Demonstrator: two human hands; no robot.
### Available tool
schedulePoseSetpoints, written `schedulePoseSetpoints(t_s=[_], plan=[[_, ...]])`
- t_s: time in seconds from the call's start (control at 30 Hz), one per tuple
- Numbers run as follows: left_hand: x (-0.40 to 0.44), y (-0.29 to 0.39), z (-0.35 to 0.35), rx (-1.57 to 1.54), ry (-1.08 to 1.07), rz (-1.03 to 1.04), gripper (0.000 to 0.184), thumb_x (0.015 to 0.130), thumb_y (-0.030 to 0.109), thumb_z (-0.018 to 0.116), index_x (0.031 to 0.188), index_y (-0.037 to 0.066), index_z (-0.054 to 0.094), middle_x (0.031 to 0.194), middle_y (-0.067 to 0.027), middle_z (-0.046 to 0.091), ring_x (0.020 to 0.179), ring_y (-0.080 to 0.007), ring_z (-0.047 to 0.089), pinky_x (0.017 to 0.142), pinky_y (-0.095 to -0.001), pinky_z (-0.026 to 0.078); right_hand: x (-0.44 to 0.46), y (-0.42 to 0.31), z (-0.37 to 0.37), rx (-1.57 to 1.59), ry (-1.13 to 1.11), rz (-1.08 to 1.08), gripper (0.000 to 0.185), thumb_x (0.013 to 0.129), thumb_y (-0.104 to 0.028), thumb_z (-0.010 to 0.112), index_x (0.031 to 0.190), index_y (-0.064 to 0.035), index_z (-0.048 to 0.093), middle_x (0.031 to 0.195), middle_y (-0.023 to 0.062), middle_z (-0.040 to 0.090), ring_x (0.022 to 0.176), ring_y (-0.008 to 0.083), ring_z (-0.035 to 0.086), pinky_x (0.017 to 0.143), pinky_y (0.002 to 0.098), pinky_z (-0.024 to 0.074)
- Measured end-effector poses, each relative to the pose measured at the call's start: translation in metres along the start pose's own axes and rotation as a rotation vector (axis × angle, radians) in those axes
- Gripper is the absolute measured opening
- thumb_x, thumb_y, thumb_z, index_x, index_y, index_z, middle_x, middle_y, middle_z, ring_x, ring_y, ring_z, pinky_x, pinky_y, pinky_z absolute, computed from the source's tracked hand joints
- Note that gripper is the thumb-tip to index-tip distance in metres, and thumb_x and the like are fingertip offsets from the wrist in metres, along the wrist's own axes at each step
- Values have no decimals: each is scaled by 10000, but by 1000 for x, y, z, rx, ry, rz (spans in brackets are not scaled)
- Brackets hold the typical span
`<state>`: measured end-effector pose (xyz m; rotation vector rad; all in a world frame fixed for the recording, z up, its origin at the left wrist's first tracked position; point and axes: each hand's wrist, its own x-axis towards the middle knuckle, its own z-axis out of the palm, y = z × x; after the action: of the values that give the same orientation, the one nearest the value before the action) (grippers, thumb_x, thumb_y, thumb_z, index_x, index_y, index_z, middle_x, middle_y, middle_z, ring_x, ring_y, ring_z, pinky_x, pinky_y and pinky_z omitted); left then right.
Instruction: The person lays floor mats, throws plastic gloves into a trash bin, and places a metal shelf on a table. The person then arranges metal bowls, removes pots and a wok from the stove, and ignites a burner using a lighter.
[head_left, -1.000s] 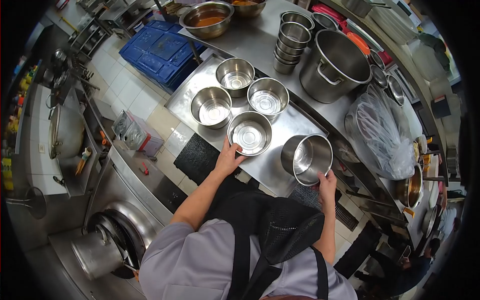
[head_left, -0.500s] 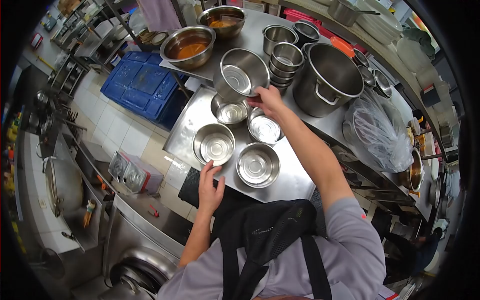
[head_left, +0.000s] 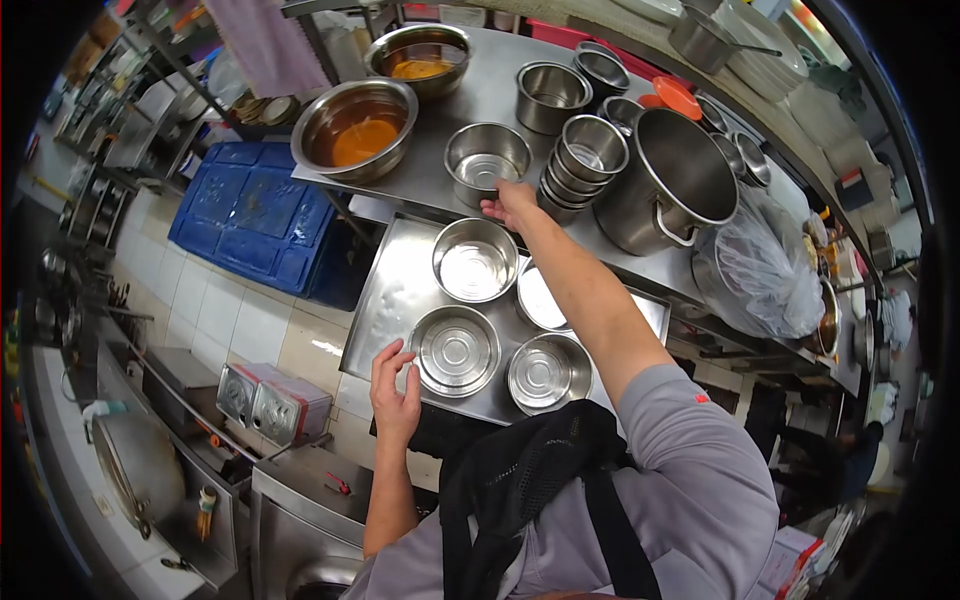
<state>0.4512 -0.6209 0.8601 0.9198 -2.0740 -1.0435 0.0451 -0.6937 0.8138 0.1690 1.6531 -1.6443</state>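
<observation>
My right hand [head_left: 512, 204] grips the near side of a round steel pot [head_left: 468, 178], which stands or hovers just over the steel worktop [head_left: 440, 125]; contact underneath cannot be made out. Below it, several similar steel pots [head_left: 455, 350] sit on a metal tray [head_left: 380, 300], one partly hidden by my right forearm. My left hand [head_left: 394, 395] is open with fingers spread, beside the nearest left pot and holding nothing. To the right of the gripped pot rises a stack of steel pots [head_left: 592, 150].
Two bowls of orange-brown liquid [head_left: 355, 135] stand on the worktop's left end. A tall stockpot [head_left: 640, 225] and a clear plastic bag [head_left: 765, 275] are on the right. A blue lidded bin [head_left: 250, 215] stands on the floor at left. A shelf [head_left: 560, 18] runs above.
My right hand has lowered the pot away from me, onto or close to the worktop. My left hand has drawn back slightly from the pot on the tray. The camera view has shifted.
</observation>
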Motion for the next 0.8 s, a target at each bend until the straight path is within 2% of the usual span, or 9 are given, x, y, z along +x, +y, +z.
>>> schedulePoseSetpoints(t_s=[0.07,0.13,0.2,0.27,0.4,0.47,0.6,0.63,0.8], plan=[[20,4,10,-38,-35,68,180,908,23,631,1086,14,658,1288,-173,609,1135,-286,618,915,-361,517,-35,-6,-16,-135,54,-40,437,941,-212,649,1212,111,534,992,199,649,741,262,707,608,364,604],[38,6,18,-78,-68,87,191,903,13,633,1093,13,659,1287,-173,609,1131,-281,621,913,-357,517,-75,-8,-46,-687,-33,-470,423,927,-276,683,1157,73,615,929,130,686,718,201,702,635,320,577],[52,8,28,-113,-109,97,202,902,10,637,1103,15,662,1286,-172,609,1138,-274,621,915,-355,523,-115,-3,-88,-738,-62,-706,321,878,-268,690,1034,12,715,849,135,736,745,194,721,694,355,553],[69,14,40,-154,-139,114,238,898,8,643,1136,22,652,1290,-163,608,1145,-267,621,922,-351,527,-135,-6,-135,-733,-34,-641,216,885,-207,686,976,-17,730,877,125,735,773,213,716,704,338,552],[115,30,78,-247,-261,214,335,891,42,667,1222,27,615,1310,-165,594,1177,-291,598,928,-368,512,-177,-58,-171,-810,348,-1111,115,875,-65,688,978,-14,696,856,107,647,660,223,632,660,327,521],[141,43,104,-316,-338,272,483,874,28,687,1334,41,541,1364,-144,555,1234,-252,570,964,-363,518,-193,-91,-162,-848,351,-1148,212,858,-82,709,1059,-25,676,950,109,620,660,227,605,656,351,512],[170,67,171,-380,-344,278,667,841,43,724,1436,48,422,1354,-148,503,1207,-269,546,926,-370,511,-155,-115,-149,-1217,308,-1324,518,800,-154,771,1274,-70,578,1343,174,523,1089,342,618,923,442,517],[172,70,187,-387,-345,260,692,840,58,735,1451,58,408,1399,-138,490,1234,-267,542,941,-375,510,-143,-112,-146,-1272,251,-1158,589,779,-174,790,1309,-74,555,1367,191,512,1200,396,557,1010,471,470],[162,74,231,-354,-355,202,810,816,104,772,1496,55,335,1457,-165,429,1262,-295,524,938,-392,518,-102,-101,-140,-1340,269,-981,372,785,-159,793,1078,-66,583,1175,149,553,1027,392,629,857,485,538]])
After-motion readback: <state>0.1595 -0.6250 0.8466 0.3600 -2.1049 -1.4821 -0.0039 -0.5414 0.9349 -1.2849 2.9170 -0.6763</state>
